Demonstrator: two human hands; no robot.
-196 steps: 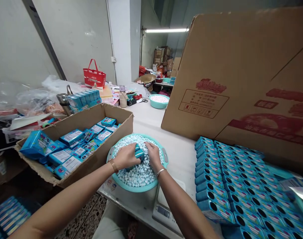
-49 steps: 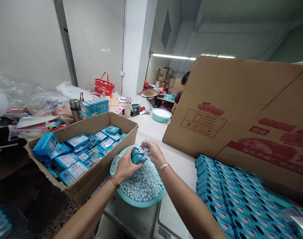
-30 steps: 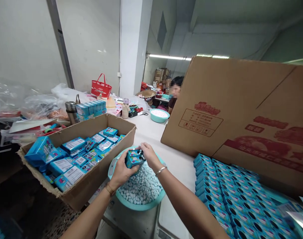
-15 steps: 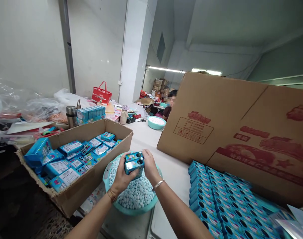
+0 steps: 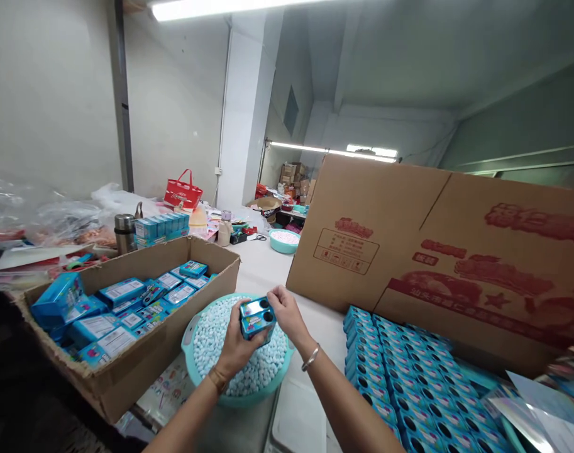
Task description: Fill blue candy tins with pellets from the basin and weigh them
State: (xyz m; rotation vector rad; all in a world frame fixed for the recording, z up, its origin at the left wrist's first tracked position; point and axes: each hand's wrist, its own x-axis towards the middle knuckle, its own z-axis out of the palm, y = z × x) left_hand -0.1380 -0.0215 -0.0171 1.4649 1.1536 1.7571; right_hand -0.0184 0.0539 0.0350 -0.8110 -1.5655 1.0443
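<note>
Blue boxes in the left grip, right grip alongside

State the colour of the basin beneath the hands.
The basin is turquoise, seen in the head view.

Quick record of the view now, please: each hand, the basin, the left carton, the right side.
left hand: gripping two small blue boxes, side by side
right hand: fingertips at the boxes' holed end
basin: turquoise, beneath the hands, holding pale blue pellets
left carton: open-topped, holding jumbled blue packs
right side: rows of blue boxes with dark round holes, in front of a large cardboard box
</note>
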